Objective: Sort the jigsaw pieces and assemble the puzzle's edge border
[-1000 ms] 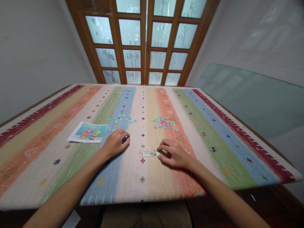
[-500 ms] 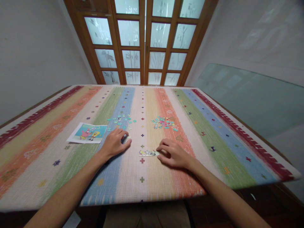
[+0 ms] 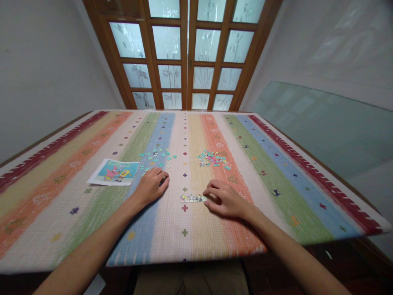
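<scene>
A joined strip of jigsaw puzzle pieces (image 3: 190,198) lies on the striped tablecloth. At its right end, the thumb and forefinger of my right hand (image 3: 223,198) grip it. My left hand (image 3: 152,185) rests to the left of the strip, with its fingers curled in and the thumb drawn close to them; whatever they may hold is hidden. Just beyond that hand lie loose turquoise puzzle pieces (image 3: 156,156). A heap of turquoise and pink puzzle pieces (image 3: 211,158) sits farther out, past my right hand.
Left of my left hand lies a creased cartoon picture (image 3: 115,172) on paper. The striped tablecloth (image 3: 172,233) covers the wide table. Wooden doors with glass panes (image 3: 188,69) stand beyond the far edge, and a glass panel (image 3: 322,127) leans along the right wall.
The thumb and fingers of my left hand have drawn together, and the pale piece seen by them is now hidden. My right hand and the strip stay nearly still.
</scene>
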The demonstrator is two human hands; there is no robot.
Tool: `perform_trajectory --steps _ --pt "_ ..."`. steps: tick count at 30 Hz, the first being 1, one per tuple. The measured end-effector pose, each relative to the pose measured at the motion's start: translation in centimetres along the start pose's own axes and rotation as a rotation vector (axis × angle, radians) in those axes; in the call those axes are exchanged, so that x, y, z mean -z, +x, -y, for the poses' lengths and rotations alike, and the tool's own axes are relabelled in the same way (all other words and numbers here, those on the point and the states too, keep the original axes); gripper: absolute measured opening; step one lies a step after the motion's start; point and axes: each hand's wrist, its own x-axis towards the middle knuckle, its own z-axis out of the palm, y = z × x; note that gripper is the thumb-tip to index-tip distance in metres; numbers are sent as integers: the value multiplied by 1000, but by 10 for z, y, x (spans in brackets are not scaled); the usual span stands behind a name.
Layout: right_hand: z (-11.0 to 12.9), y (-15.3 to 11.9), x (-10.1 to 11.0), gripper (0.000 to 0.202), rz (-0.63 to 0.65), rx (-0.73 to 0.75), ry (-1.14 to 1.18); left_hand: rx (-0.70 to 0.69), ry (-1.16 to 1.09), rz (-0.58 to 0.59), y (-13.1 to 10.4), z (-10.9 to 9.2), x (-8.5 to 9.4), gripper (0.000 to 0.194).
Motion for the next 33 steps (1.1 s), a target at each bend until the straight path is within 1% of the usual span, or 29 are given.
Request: perform_trajectory --steps 8,15,18,21,27,30,33 --pt "-1 0 -1 14 3 -5 -1 22 14 23 0 4 3 21" --pt "-2 -1 -1 14 13 -8 0 69 18 -21 1 7 7 22" --pt "-2 -1 0 14 16 -8 -1 95 26 -38 3 12 12 24" --pt "-2 -1 0 14 15 -6 -2 156 52 -69 4 25 20 29" --pt "0 0 0 15 20 -19 -1 305 152 -122 0 64 39 33" --pt "1 0 0 15 20 -13 -5 325 180 -136 -3 79 44 32" --pt "1 0 0 15 21 -13 -5 315 187 -137 -6 87 45 32"
